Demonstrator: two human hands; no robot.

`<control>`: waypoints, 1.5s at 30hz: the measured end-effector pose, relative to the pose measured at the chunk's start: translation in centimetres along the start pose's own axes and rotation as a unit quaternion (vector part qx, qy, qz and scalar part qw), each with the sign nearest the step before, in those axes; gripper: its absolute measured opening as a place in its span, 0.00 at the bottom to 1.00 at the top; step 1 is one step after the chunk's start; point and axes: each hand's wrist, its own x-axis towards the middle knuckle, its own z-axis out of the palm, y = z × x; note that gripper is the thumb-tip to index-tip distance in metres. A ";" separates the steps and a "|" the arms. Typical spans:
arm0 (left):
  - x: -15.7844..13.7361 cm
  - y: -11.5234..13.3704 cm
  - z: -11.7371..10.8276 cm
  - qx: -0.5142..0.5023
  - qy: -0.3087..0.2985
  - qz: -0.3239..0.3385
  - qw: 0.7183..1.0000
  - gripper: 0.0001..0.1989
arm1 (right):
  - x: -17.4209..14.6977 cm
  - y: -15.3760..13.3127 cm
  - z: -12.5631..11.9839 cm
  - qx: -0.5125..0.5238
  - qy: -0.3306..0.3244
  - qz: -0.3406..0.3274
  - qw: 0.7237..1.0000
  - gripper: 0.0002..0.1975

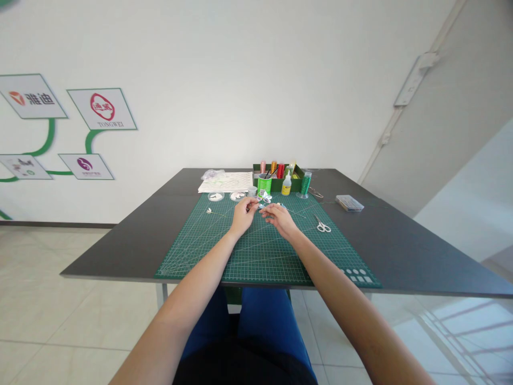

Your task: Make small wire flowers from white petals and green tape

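Note:
My left hand (243, 214) is closed in a pinch above the cutting mat, its fingertips at a small pale-blue and white piece (262, 206). From the other side my right hand (281, 218) comes in with thumb and fingers pinched at the same piece; whatever lies between its fingertips is too small to make out. Just beyond the fingers shows a shiny silvery-white thing (265, 196). A white flower on a thin stem (209, 210) lies on the green cutting mat (256, 256) left of my hands. White-handled scissors (323, 226) rest to the right.
Behind my hands stand a green can (264, 185) with tools, a yellow-labelled glue bottle (286, 185), a green thread spool (306, 183) and a dark green box (296, 185) of spools. Shallow dishes (216, 197) and paper sheets (224, 182) sit left, a clear case (349, 203) right.

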 end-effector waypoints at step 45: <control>0.5 -0.9 -0.6 -0.113 -0.072 -0.147 0.980 0.14 | 0.4 0.4 -0.7 -0.085 -0.015 -0.015 0.996 0.13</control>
